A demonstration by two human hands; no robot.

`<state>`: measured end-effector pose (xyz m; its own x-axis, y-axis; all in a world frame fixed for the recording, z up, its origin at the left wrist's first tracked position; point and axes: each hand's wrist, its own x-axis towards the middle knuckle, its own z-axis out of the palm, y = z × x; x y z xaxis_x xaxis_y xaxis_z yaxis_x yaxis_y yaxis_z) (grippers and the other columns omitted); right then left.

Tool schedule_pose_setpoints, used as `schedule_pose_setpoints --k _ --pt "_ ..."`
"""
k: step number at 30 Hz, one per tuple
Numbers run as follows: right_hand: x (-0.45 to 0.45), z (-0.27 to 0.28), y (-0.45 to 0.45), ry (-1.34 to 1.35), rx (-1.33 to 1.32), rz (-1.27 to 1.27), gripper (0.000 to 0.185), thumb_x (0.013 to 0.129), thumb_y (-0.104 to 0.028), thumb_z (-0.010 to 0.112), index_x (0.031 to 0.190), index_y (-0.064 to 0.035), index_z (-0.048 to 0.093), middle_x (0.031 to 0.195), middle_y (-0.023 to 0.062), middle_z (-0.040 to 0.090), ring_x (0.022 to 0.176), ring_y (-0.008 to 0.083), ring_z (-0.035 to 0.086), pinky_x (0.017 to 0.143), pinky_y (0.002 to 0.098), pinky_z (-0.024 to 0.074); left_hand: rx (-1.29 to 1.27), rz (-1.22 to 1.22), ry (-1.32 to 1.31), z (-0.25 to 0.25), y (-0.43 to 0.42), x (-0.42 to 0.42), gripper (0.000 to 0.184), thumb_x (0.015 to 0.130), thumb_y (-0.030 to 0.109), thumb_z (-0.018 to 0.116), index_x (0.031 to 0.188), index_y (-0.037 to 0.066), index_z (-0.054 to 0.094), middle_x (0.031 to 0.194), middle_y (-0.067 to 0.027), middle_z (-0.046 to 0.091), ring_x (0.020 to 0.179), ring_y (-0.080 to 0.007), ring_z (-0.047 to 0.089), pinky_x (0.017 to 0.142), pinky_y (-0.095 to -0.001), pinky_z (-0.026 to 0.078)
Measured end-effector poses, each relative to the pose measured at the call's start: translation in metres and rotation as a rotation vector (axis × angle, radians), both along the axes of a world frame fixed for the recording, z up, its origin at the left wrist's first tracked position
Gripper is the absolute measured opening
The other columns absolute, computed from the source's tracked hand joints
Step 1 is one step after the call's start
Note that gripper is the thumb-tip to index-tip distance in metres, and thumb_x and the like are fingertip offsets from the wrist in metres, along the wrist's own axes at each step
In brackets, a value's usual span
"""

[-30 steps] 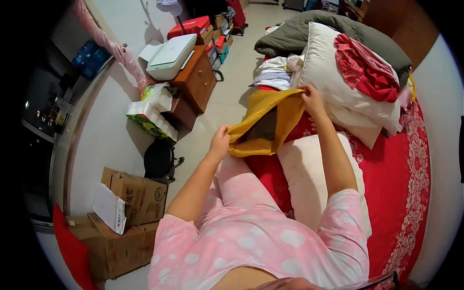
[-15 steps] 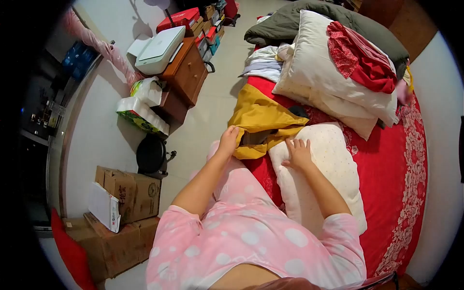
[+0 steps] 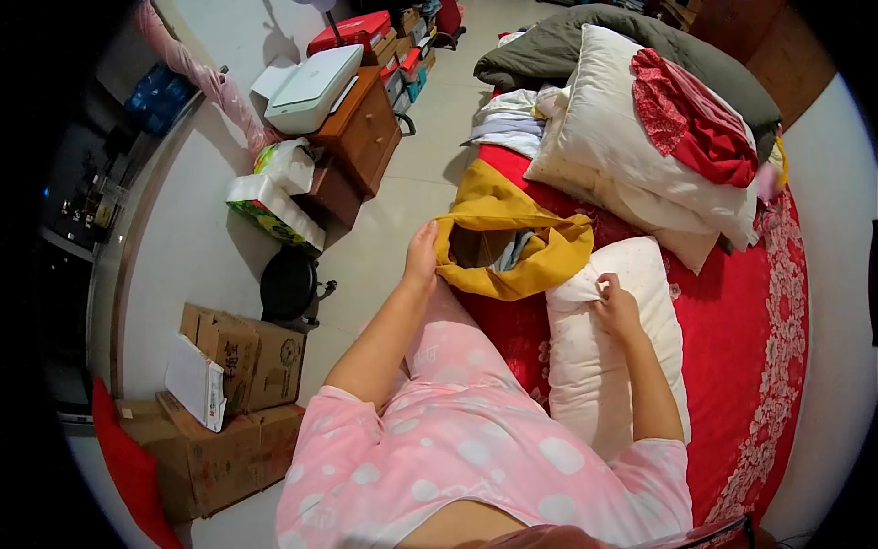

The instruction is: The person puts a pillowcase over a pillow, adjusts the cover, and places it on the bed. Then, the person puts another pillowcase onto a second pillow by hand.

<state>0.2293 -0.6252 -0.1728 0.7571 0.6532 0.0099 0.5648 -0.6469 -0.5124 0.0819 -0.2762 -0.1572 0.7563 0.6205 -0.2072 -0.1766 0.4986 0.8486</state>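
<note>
A mustard-yellow cloth cover (image 3: 512, 280) lies at the bed's near left edge, its mouth open and something grey and dark inside. My left hand (image 3: 422, 254) grips the left side of its rim. Right of the cover, a white pillow (image 3: 608, 366) with small dots rests on the red bedspread (image 3: 732, 339). My right hand (image 3: 616, 306) pinches the pillow's upper end, lifting a fold of its fabric close to the cover's right side.
Stacked white pillows (image 3: 631, 146) carry a red cloth (image 3: 690, 119), with a dark green quilt (image 3: 640, 32) behind. Left of the bed stand a wooden cabinet (image 3: 366, 137) bearing a printer (image 3: 315, 87), a black stool (image 3: 288, 284) and cardboard boxes (image 3: 265, 366).
My right hand let go of the yellow cover's far rim, moved down onto the white pillow and took hold of its upper end. The cover has dropped lower; my left hand still holds it.
</note>
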Motion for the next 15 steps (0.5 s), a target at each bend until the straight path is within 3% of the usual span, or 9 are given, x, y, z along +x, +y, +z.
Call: schedule_pose_setpoints --k 6,10,11,15 --pt "0.019 0.021 -0.027 -0.009 0.068 -0.137 0.034 0.08 -0.008 0.064 0.11 -0.0114 0.047 0.068 0.0147 0.057 0.063 0.0354 0.058 0.059 0.0444 0.0434 -0.039 0.202 -0.065 0.01 0.028 0.001 0.034 0.102 0.027 0.039 0.119 0.0 0.051 0.113 -0.0098 0.06 0.102 -0.0194 0.06 0.088 -0.032 0.049" --pt "0.037 0.021 -0.033 -0.034 0.139 -0.292 0.037 0.079 -0.003 0.06 0.113 -0.0111 0.05 0.064 0.0138 0.055 0.056 0.0312 0.054 0.056 0.0404 0.0419 -0.08 0.327 -0.223 0.012 0.052 -0.008 0.034 0.101 0.028 0.04 0.12 0.003 0.051 0.118 -0.0113 0.058 0.109 -0.025 0.058 0.094 -0.0384 0.047" --pt "0.044 0.009 -0.037 0.018 0.284 -0.311 0.037 0.078 0.001 0.058 0.113 -0.0103 0.054 0.061 0.0108 0.049 0.053 0.022 0.048 0.054 0.0342 0.0398 -0.085 0.304 -0.228 0.019 0.053 -0.014 0.035 0.101 0.028 0.041 0.122 0.002 0.051 0.119 -0.0118 0.058 0.11 -0.0264 0.058 0.094 -0.0401 0.048" --pt "0.037 0.025 -0.022 0.197 0.428 -0.206 0.033 0.078 0.004 0.058 0.109 -0.0089 0.061 0.063 0.0066 0.042 0.059 0.0118 0.042 0.057 0.0261 0.0395 -0.08 0.107 -0.12 0.016 0.037 -0.007 0.036 0.1 0.029 0.043 0.123 0.003 0.052 0.119 -0.01 0.059 0.105 -0.0222 0.06 0.092 -0.0365 0.049"
